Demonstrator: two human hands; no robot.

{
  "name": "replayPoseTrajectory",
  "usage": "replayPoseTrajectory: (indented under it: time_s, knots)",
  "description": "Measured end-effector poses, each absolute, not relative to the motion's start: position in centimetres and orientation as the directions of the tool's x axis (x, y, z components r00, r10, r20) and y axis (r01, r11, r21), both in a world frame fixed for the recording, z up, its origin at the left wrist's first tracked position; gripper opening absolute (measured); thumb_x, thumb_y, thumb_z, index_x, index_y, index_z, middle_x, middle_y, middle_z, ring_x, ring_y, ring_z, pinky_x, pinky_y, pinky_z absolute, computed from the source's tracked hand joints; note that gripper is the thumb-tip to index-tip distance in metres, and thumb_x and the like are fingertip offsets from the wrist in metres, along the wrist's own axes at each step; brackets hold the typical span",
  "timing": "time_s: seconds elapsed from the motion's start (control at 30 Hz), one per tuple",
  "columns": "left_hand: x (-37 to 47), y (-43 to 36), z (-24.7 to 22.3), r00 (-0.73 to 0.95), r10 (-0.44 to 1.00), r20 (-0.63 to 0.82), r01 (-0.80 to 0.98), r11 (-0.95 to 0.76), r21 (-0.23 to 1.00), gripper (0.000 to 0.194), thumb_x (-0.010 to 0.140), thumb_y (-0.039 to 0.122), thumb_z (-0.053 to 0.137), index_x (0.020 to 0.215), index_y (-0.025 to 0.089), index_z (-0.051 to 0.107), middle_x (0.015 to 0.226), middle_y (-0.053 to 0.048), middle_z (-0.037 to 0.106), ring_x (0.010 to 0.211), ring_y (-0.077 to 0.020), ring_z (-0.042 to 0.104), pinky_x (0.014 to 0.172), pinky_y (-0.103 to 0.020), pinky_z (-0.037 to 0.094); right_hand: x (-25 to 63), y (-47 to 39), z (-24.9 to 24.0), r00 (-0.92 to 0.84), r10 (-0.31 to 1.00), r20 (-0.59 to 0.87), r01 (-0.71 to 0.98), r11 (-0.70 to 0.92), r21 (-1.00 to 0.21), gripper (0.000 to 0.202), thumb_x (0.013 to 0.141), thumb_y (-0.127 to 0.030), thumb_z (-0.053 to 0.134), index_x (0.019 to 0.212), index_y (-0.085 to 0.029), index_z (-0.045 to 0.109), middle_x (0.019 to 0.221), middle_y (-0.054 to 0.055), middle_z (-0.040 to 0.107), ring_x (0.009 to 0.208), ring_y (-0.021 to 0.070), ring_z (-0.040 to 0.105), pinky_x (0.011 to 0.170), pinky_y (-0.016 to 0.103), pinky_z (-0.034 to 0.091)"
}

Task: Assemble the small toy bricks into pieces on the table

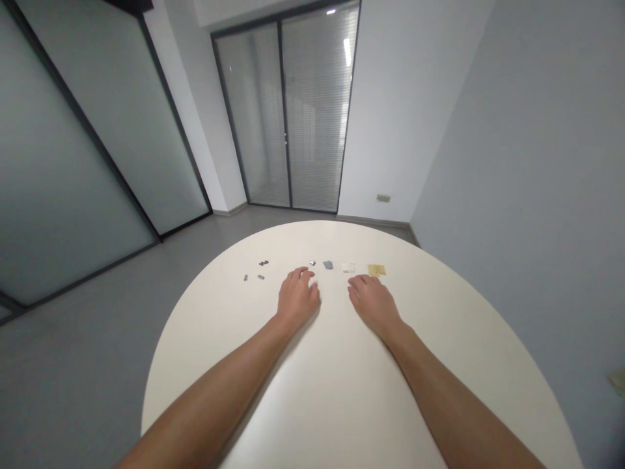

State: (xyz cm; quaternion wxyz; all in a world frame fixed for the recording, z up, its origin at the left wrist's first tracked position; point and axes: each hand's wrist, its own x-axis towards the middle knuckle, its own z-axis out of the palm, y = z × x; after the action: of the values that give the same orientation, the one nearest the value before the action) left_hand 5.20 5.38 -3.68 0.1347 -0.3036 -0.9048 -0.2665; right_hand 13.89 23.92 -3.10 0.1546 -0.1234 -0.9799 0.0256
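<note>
My left hand (298,297) rests palm down on the white round table, thumb apart from the loosely bent fingers, holding nothing I can see. Just beyond its fingertips lies a small shiny silver piece (312,263). My right hand (375,301) is also palm down and open, its fingers near a flat yellow piece (376,269) and a whitish piece (348,267). Between the hands, farther out, sits a grey-blue flat piece (328,265). Left of my left hand are small dark pieces (263,263) and two little grey pieces, one (261,277) nearer the hand and another (245,277) farther left.
The round table (312,404) has a curved edge, with grey floor (97,345) around its far and left sides. Frosted glass panels (112,98) stand at the left. Behind the table are glass doors with blinds (312,117) and a white wall (405,98).
</note>
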Motion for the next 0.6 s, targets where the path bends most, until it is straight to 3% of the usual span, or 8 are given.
replayPoseTrajectory:
  time_s: [0.13,0.23,0.4,0.6]
  knots:
    - [4.3,4.2,-3.7,-0.854,0.358,0.377,0.475,0.831,0.290,0.051,0.091,0.041,0.053,0.133,0.011,0.056,0.159,-0.022,0.031,0.147,-0.0417,0.027,0.117,-0.057,0.028,14.7,24.7,-3.8,-0.927,0.195,0.320,0.146,0.975,-0.170,0.030,0.099,-0.028,0.047,0.120,-0.018,0.065,0.125,0.010,0.067,0.115,0.0231,0.057,0.100,0.034,0.041]
    - [3.4,3.4,-3.9,-0.897,0.291,0.332,0.380,0.893,0.243,0.059,0.092,0.048,0.049,0.139,0.011,0.050,0.162,-0.022,0.025,0.150,-0.0443,0.018,0.118,-0.061,0.022,14.6,25.0,-3.9,-0.929,0.195,0.316,0.143,0.973,-0.180,0.031,0.099,-0.028,0.047,0.121,-0.018,0.065,0.126,0.010,0.066,0.116,0.0236,0.057,0.100,0.035,0.041]
    - [2.5,2.6,-4.1,-0.954,0.198,0.224,0.251,0.938,0.238,0.069,0.093,0.060,0.039,0.144,0.013,0.045,0.164,-0.022,0.018,0.147,-0.0505,0.019,0.116,-0.065,0.020,14.6,24.9,-4.0,-0.930,0.195,0.310,0.147,0.974,-0.174,0.032,0.099,-0.028,0.047,0.122,-0.017,0.065,0.128,0.010,0.066,0.117,0.0248,0.056,0.101,0.036,0.041]
    - [3.4,3.2,-3.9,-0.955,0.254,0.151,0.285,0.928,0.239,0.069,0.097,0.056,0.031,0.145,0.008,0.042,0.161,-0.027,0.022,0.146,-0.0467,0.027,0.117,-0.061,0.020,14.7,24.9,-4.0,-0.931,0.201,0.305,0.153,0.973,-0.174,0.032,0.099,-0.028,0.046,0.122,-0.017,0.065,0.128,0.010,0.065,0.117,0.0252,0.055,0.100,0.036,0.041]
